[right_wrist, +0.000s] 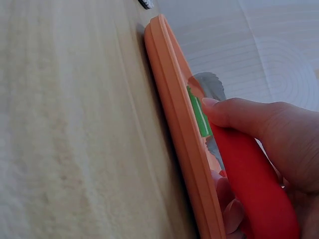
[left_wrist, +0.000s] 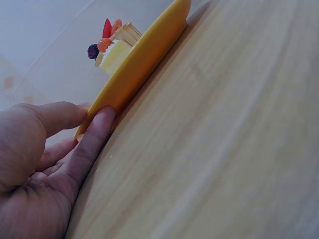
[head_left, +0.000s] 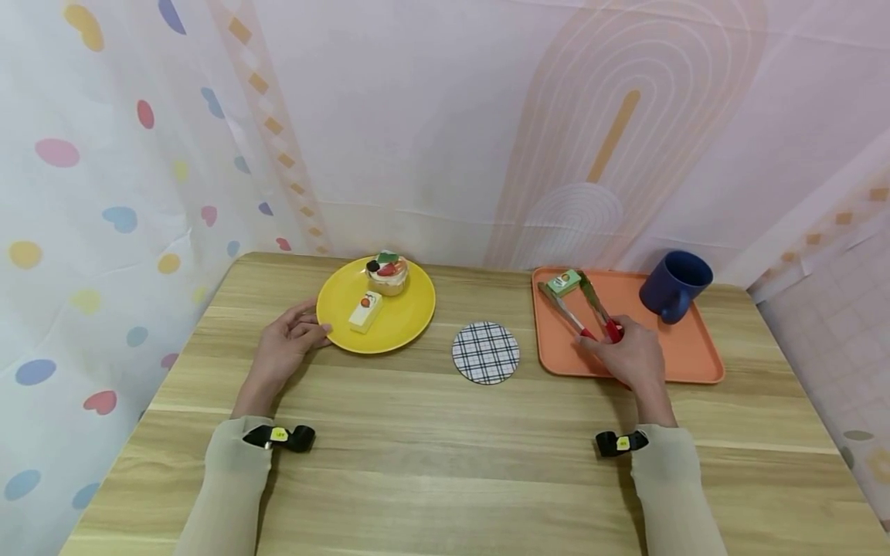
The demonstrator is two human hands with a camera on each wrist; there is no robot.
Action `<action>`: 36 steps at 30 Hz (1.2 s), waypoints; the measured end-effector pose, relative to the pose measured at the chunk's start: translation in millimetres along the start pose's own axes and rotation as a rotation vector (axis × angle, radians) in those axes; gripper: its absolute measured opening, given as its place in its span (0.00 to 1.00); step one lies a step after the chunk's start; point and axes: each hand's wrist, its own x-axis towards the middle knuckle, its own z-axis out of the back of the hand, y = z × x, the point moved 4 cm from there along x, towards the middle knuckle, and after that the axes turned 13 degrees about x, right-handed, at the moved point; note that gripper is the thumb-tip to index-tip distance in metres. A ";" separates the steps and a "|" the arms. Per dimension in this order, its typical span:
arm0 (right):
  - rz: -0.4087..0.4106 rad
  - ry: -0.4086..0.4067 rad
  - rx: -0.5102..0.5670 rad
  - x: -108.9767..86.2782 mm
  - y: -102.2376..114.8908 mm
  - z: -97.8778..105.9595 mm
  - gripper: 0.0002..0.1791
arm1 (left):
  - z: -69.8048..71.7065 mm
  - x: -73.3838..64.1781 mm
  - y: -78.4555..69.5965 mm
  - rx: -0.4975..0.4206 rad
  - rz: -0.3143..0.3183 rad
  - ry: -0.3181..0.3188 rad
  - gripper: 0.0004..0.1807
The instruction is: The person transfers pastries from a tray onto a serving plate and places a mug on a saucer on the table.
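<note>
My left hand (head_left: 287, 340) pinches the left rim of a yellow plate (head_left: 410, 328), with the rim between thumb and fingers in the left wrist view. On that plate are a fruit-topped tart (head_left: 388, 279) and a pale yellow cake slice (head_left: 365, 312). Red-handled metal tongs (right_wrist: 254, 189) are gripped by my right hand (head_left: 631, 355) over an orange tray (head_left: 684, 359). The tongs' arms are spread, one tip on either side of a green cake slice (head_left: 564, 282) lying on the tray. Whether the tips touch that slice I cannot tell.
A dark blue mug (head_left: 674, 282) stands at the tray's back right, its handle toward me. Between plate and tray lies a round checked coaster (head_left: 486, 353). A patterned cloth backdrop (head_left: 417, 131) rises behind the wooden table (head_left: 445, 479).
</note>
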 end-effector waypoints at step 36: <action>0.056 -0.006 -0.003 -2.5 4.6 1.7 0.49 | 0.1 -1.2 -2.6 0.011 -0.008 0.004 0.37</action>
